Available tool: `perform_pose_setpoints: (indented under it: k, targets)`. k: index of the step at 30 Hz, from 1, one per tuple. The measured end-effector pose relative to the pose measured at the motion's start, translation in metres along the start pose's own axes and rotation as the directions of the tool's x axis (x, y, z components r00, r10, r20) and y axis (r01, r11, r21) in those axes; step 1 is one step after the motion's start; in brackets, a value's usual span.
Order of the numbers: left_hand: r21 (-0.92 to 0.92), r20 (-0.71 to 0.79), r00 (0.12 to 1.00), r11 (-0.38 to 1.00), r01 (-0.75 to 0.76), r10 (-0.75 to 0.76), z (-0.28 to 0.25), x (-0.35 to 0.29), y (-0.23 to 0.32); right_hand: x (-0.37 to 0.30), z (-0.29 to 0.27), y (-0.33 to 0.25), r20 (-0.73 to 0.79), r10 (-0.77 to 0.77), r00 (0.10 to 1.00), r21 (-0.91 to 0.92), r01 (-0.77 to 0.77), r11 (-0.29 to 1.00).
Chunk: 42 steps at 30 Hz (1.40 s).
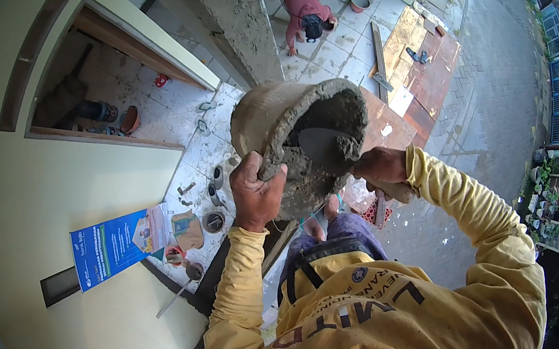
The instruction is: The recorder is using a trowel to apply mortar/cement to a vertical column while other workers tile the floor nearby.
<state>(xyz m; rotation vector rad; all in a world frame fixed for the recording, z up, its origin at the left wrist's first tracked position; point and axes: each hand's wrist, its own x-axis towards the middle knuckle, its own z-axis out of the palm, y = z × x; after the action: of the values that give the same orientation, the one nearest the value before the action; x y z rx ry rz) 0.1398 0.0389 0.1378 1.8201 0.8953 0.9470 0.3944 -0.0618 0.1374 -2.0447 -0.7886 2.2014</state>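
A mortar-caked bucket [260,123] is tipped on its side in front of me, its mouth turned to the right. My left hand [258,191] grips its near rim, thumb on the outside and fingers closed over the edge. Inside the mouth lies the grey blade of a trowel [323,147], with wet mortar [347,151] clinging near its right end. My right hand [382,169] is closed around the trowel's handle at the bucket's right side. Just beyond the bucket rises a rough concrete beam [225,18], smeared with mortar.
I stand high, my bare feet [323,220] on a support above the tiled floor. Far below, a co-worker in a pink top [304,6] crouches on the tiles near some buckets [360,1]. Wooden boards [417,72] lie to the right; a blue banner [119,245] hangs left.
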Motion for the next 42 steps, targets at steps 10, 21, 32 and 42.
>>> perform_pose_setpoints:
  k: [10, 21, 32, 42]
  targets:
    - [-0.11, 0.129, 0.991, 0.993, 0.05, -0.035, 0.01, -0.025, 0.007, 0.058, 0.048, 0.028, 0.191, -0.393, 0.9, -0.049, 0.409, 0.911]
    - [-0.238, 0.006, 0.997, 0.969, 0.071, -0.071, -0.002, -0.011, 0.01, 0.027, 0.059, 0.018, -0.182, -0.821, 0.542, -0.745, 0.468, 0.475]
    - [-0.151, 0.051, 0.996, 0.985, 0.087, -0.08, -0.009, 0.003, -0.003, 0.017, -0.001, 0.01, -0.07, -0.207, 0.976, -0.174, 0.192, 0.966]
    - [-0.347, 0.054, 0.989, 0.927, 0.145, -0.135, -0.008, -0.003, 0.01, 0.014, 0.035, 0.006, 0.094, -0.631, 0.77, -0.182, 0.637, 0.749]
